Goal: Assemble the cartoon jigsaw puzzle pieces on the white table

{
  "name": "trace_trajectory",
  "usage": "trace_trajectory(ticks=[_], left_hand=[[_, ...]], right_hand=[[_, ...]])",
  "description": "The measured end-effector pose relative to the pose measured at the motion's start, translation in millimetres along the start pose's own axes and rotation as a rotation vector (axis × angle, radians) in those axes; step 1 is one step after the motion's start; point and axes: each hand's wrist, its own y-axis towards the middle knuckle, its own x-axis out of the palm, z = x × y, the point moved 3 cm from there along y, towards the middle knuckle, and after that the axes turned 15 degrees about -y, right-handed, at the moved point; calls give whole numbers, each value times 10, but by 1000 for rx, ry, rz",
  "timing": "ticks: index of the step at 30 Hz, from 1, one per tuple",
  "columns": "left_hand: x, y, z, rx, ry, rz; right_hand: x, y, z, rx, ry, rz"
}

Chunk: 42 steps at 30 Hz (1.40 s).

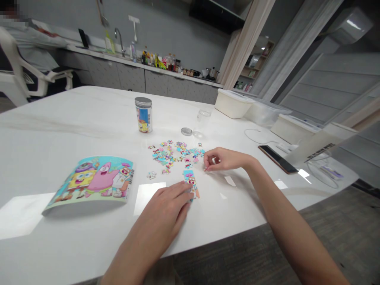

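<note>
My left hand lies flat with its fingers stretched out, the fingertips resting on the left edge of a joined strip of jigsaw puzzle that shows a cartoon squirrel figure. Part of the strip is hidden under the fingers. To the right, my right hand pinches a small puzzle piece just over the table; little of its picture can be made out. Loose puzzle pieces are spread beyond both hands. On the left stands a curved picture sheet with a sponge, a pink starfish and a squirrel.
A printed jar with a metal lid stands behind the pieces. Near it are a clear jar and a loose lid. White bins, a phone and cables lie at the right. A person sits far left.
</note>
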Motion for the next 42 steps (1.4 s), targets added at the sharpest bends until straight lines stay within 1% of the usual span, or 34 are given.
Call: trace_trajectory(ticks=[1,2,4,6,8,9,11,14,19,22,25,29,42], left_hand=[[-1,2,3,-3,-8,-6],[-2,3,6,-7,-18,-13],[-4,5,14,-14,-38,-19],[-5,4,20,-21,-54,-19],[-1,1,18,-29,-60,-21],[4,-2,14,-32,-61,-24],[14,-10,1,-35,-61,-28],[22,-22,-20,-34,-57,-24],[16,-22,-31,-28,-57,-24],[9,-18,-24,-31,-59,-18],[7,-16,-15,-34,-59,-20],[3,-10,-13,-38,-52,-12],[13,-23,-24,-55,-54,-37]], right_hand=[[27,-30,-82,5,30,17],[70,-71,-177,16,53,62],[213,-186,-389,53,122,215],[439,-320,-588,127,208,330],[673,-442,-731,236,255,430],[768,-490,-782,275,248,477],[892,-555,-842,329,215,566],[949,-587,-875,319,149,649],[969,-597,-917,238,34,728],[992,-609,-944,215,-29,756],[1009,-624,-960,206,-86,751],[1028,-643,-983,151,-156,738],[1023,-656,-1034,118,-203,746]])
